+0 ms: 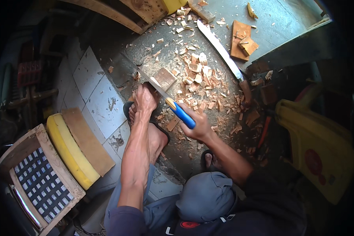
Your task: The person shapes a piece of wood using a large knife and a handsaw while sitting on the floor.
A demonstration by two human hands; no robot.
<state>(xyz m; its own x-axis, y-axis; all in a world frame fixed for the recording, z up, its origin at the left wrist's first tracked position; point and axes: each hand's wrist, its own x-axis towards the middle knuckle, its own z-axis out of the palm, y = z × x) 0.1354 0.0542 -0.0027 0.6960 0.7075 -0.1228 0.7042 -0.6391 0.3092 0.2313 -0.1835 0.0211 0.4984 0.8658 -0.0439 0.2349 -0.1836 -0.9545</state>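
Observation:
My right hand (pixel 198 126) is wrapped round the blue and yellow handle of a long, thin-bladed hand tool (pixel 179 113). Its narrow blade slants up and left, passing over a wooden block (pixel 165 79); the exact kind of blade is unclear at this angle. My left hand (pixel 145 97) is closed at the near left side of that block, close under the blade, its fingertips partly hidden. Beneath my left wrist is a foot in a dark sandal (pixel 128 110). Wood chips (pixel 196 74) lie heaped just right of the block.
A machete (pixel 222 49) with a wooden handle lies on the floor at far right, beside flat wood pieces (pixel 240 39). A wooden frame with woven webbing (pixel 41 177) and a yellow pad (pixel 72 151) stand at left. A yellow object (pixel 314 145) is at right.

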